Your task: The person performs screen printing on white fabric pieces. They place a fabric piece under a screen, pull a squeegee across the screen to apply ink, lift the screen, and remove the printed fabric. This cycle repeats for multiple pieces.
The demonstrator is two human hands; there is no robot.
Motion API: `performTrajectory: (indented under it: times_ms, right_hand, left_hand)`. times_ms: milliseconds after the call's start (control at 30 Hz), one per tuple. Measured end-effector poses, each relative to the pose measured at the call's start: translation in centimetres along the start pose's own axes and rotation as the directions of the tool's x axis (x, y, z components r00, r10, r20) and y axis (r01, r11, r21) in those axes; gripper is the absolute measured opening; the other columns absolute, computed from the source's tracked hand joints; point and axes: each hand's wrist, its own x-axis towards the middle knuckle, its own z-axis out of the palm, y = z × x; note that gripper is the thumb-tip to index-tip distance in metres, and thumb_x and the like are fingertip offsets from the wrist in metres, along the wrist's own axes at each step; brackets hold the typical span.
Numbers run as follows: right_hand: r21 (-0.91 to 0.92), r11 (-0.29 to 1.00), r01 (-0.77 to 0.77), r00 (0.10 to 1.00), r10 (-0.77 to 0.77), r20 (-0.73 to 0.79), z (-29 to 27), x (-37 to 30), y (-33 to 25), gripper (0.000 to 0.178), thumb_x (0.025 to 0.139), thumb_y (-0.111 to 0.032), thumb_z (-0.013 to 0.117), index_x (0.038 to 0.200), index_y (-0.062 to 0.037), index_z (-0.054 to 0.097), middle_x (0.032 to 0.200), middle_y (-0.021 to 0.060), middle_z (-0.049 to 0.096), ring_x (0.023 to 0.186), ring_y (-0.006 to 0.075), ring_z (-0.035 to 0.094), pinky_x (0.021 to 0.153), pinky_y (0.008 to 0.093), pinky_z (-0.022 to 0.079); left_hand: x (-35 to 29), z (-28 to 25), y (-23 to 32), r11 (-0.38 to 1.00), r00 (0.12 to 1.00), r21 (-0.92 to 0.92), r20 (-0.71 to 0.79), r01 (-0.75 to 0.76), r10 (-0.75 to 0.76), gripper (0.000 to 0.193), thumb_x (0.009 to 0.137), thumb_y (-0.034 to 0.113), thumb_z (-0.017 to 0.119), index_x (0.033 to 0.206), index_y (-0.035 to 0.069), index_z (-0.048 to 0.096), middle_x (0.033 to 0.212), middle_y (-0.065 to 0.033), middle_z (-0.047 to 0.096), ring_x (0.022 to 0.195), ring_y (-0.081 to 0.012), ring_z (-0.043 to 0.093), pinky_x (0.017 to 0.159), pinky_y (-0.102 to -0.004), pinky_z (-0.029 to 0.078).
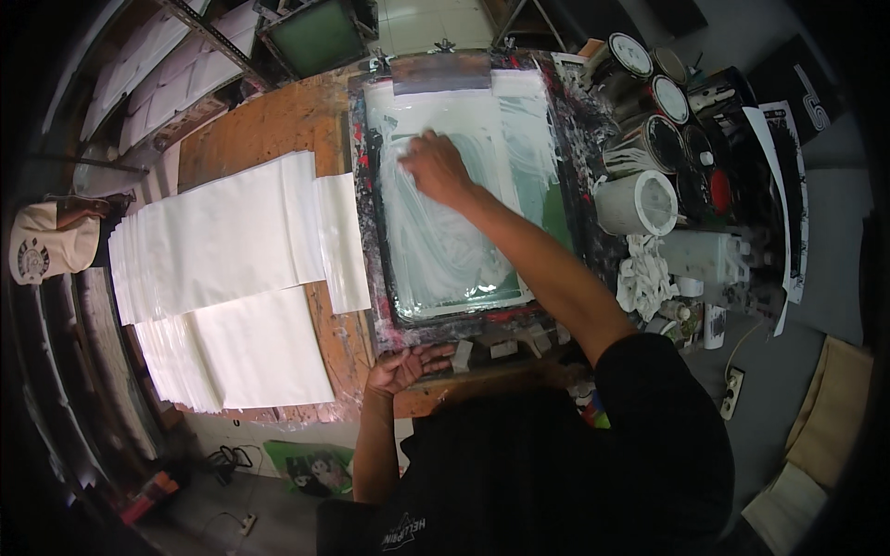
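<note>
in the head view, we look down on a dark-framed screen [445,269] lying on a wooden table [241,130], its greenish face streaked with white smears. we have our right hand [434,171] over the upper left part of that face, arm stretched across it; the fingers are bent and blurred, and we cannot tell whether they grip anything. we hold our left hand [400,371] just beside the screen's near edge, palm up, fingers loosely spread and slightly curled, with nothing visible in it; a few small pale blocks [462,357] sit near its fingertips. to the left of the screen, we see a long pile of white sheets [222,232], partly over a second pile [269,352]. to the right, we see a white bucket [640,202], stained cans [669,99] and a crumpled white cloth [644,278].
</note>
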Motion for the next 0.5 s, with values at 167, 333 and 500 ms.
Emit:
performTrajectory:
  times_ms: [167, 333, 500]
  right_hand:
    - [0.147, 0.986, 0.085, 0.995, -0.091, 0.037, -1.1, -5.5, -4.1, 0.011, 0.075, -0.006, 0.066, 0.078, -0.0128, 0.074, 0.088, 0.0054, 0.062, 0.098, 0.0280, 0.055, 0.083, 0.0423, 0.045]
    - [-0.014, 0.995, 0.096, 0.992, -0.097, -0.086, 0.6, 0.7, -1.0, 0.013, 0.069, -0.005, 0.067, 0.073, -0.0159, 0.072, 0.081, 0.0048, 0.061, 0.091, 0.0283, 0.058, 0.081, 0.0421, 0.046]
    - [-0.144, 0.988, -0.063, 0.997, 0.055, -0.059, -3.1, -2.1, 8.4, 0.010, 0.072, -0.006, 0.070, 0.076, -0.0146, 0.074, 0.089, 0.0080, 0.068, 0.089, 0.0329, 0.060, 0.087, 0.0466, 0.047]
  left_hand:
    - [0.2, 0.5, 0.2, 1.000, 0.998, 0.021, -0.057, 0.004, -0.003, 0.062, 0.098, 0.044, 0.059, 0.144, 0.004, 0.053, 0.157, -0.0278, 0.038, 0.149, -0.0406, 0.031, 0.122, -0.0592, 0.021]
    - [0.1, 0.7, -0.3, 0.994, 0.995, -0.031, -0.004, -0.100, 0.100, 0.060, 0.100, 0.042, 0.057, 0.146, 0.004, 0.051, 0.158, -0.0265, 0.036, 0.149, -0.0409, 0.032, 0.122, -0.0573, 0.024]
    - [-0.2, -0.6, -0.6, 1.000, 0.995, 0.023, -0.103, -0.012, 0.014, 0.066, 0.097, 0.048, 0.060, 0.144, 0.003, 0.053, 0.155, -0.0284, 0.040, 0.146, -0.0427, 0.035, 0.121, -0.0588, 0.024]
